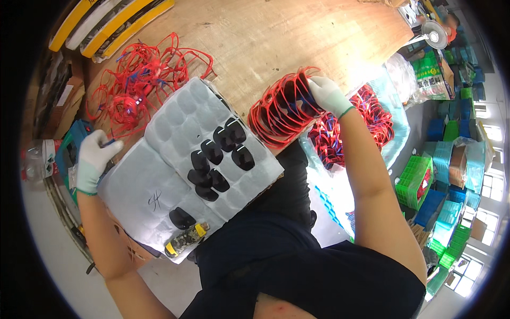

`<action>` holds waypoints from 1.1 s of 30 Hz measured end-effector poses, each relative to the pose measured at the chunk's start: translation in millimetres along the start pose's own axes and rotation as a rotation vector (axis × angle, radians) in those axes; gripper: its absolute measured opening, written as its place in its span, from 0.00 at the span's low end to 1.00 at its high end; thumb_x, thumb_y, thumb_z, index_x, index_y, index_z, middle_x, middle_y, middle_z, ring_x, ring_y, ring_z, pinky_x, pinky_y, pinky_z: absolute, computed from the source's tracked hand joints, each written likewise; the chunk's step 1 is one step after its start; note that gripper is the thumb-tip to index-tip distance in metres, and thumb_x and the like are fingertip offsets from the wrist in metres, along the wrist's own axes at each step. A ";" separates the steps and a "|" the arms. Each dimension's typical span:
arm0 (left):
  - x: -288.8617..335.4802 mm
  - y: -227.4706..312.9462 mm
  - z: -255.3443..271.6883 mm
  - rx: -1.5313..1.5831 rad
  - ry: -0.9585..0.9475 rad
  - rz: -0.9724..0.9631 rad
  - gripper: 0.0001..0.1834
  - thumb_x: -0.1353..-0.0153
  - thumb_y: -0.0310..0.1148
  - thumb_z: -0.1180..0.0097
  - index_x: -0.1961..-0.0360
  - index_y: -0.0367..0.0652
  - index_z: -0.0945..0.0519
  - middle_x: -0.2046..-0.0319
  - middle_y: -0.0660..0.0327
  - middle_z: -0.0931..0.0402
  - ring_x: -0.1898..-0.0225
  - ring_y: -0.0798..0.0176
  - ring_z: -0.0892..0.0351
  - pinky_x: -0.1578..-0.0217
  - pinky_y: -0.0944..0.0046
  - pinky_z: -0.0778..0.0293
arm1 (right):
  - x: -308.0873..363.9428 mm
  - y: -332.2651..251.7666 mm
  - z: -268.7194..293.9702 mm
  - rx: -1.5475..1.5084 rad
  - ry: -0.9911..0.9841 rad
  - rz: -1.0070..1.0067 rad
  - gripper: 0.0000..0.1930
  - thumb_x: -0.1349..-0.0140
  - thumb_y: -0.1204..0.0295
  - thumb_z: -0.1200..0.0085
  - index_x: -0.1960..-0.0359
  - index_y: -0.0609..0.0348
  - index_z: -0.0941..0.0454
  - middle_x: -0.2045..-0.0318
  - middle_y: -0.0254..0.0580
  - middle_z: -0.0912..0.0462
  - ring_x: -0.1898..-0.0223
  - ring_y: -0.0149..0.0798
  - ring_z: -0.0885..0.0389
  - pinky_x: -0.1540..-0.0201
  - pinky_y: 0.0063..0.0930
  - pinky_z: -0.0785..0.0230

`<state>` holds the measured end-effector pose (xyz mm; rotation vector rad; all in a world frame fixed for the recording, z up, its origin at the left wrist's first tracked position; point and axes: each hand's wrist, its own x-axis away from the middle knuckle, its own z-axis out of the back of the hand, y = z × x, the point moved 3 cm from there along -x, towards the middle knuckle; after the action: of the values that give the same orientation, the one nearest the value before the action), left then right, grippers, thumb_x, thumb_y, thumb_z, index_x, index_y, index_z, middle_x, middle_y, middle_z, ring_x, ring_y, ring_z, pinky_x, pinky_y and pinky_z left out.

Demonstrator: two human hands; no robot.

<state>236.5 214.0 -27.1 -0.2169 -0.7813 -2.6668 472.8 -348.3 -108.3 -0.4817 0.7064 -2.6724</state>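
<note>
My right hand, in a white glove with a green cuff, grips the right end of a row of red glasses frames with dark lenses. Its fingertips are partly hidden behind the frames. My left hand, gloved alike, is beside a blue object at the table's left, thumb and fingers apart. A small blue piece shows between them; whether they touch it I cannot tell. Several loose dark lenses lie on a white moulded tray. A camouflage-and-yellow tool rests on its near edge.
A tangled heap of red frames lies behind the tray on the wooden table. Right of my lap, a lined basket holds more red frames. Yellow and white boxes stand far left. Green and blue crates line the right side.
</note>
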 end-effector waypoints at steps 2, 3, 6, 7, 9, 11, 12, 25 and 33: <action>7.5 10.4 27.7 0.052 0.065 -0.062 0.22 0.47 0.36 0.27 0.79 0.41 0.32 0.79 0.70 0.40 0.73 0.75 0.41 0.73 0.66 0.42 | -3.4 7.1 -1.6 -0.051 0.013 0.053 0.26 0.25 0.53 0.60 0.56 0.66 0.17 0.57 0.65 0.15 0.50 0.63 0.18 0.43 0.48 0.29; 10.0 14.4 38.5 0.114 0.078 -0.064 0.22 0.48 0.35 0.26 0.79 0.42 0.32 0.78 0.70 0.40 0.73 0.75 0.41 0.73 0.67 0.42 | -5.3 13.0 -2.1 -0.075 0.019 0.081 0.28 0.24 0.50 0.61 0.55 0.66 0.17 0.56 0.64 0.15 0.50 0.62 0.17 0.43 0.46 0.29; 21.1 27.9 59.8 0.137 0.024 -0.081 0.17 0.46 0.34 0.28 0.76 0.40 0.26 0.78 0.72 0.36 0.72 0.76 0.40 0.71 0.69 0.42 | -13.8 34.3 -5.1 -0.435 -0.097 -0.247 0.36 0.24 0.42 0.64 0.46 0.67 0.19 0.50 0.60 0.14 0.45 0.56 0.17 0.38 0.41 0.31; 24.7 34.0 61.0 0.142 0.035 -0.092 0.16 0.45 0.34 0.28 0.75 0.40 0.25 0.78 0.72 0.35 0.72 0.77 0.40 0.71 0.70 0.42 | -14.3 36.6 -4.1 -0.390 -0.114 -0.234 0.38 0.25 0.40 0.64 0.44 0.68 0.20 0.48 0.59 0.14 0.43 0.55 0.18 0.37 0.40 0.32; 36.5 35.9 59.3 0.194 0.083 -0.137 0.15 0.42 0.34 0.30 0.75 0.40 0.25 0.78 0.72 0.34 0.73 0.77 0.39 0.71 0.70 0.41 | -13.3 7.8 -0.5 -0.186 -0.116 -0.107 0.41 0.25 0.38 0.66 0.42 0.69 0.21 0.44 0.61 0.17 0.39 0.54 0.20 0.33 0.39 0.35; 46.2 39.4 55.6 0.248 0.115 -0.137 0.14 0.39 0.33 0.32 0.74 0.40 0.25 0.78 0.72 0.33 0.73 0.78 0.38 0.71 0.71 0.41 | -7.8 -24.7 -2.1 0.124 -0.186 -0.107 0.37 0.22 0.42 0.70 0.36 0.63 0.25 0.45 0.65 0.18 0.41 0.60 0.20 0.34 0.44 0.33; 50.4 43.0 53.0 0.275 0.122 -0.113 0.14 0.38 0.33 0.33 0.74 0.40 0.25 0.77 0.71 0.32 0.74 0.78 0.38 0.71 0.71 0.40 | -12.1 -19.8 -13.6 0.276 -0.187 0.043 0.31 0.21 0.48 0.71 0.32 0.56 0.29 0.48 0.66 0.17 0.43 0.61 0.19 0.37 0.46 0.31; 59.4 67.1 49.8 0.734 0.299 0.050 0.15 0.23 0.38 0.50 0.49 0.37 0.22 0.69 0.64 0.20 0.76 0.75 0.31 0.68 0.74 0.32 | -37.9 -4.7 -20.5 0.509 -0.192 0.342 0.25 0.21 0.54 0.67 0.29 0.44 0.31 0.52 0.68 0.17 0.47 0.66 0.18 0.43 0.51 0.27; 56.2 46.8 69.6 1.577 0.045 -0.410 0.19 0.21 0.36 0.55 0.36 0.37 0.28 0.54 0.64 0.24 0.46 0.64 0.23 0.31 0.42 0.32 | 31.1 -101.5 19.3 0.169 0.265 -0.008 0.29 0.28 0.45 0.52 0.55 0.64 0.16 0.58 0.61 0.14 0.52 0.62 0.15 0.47 0.48 0.25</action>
<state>205.2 199.0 67.7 0.4410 -2.6969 -1.5182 429.7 -285.3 -32.1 -0.0875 0.5410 -2.8022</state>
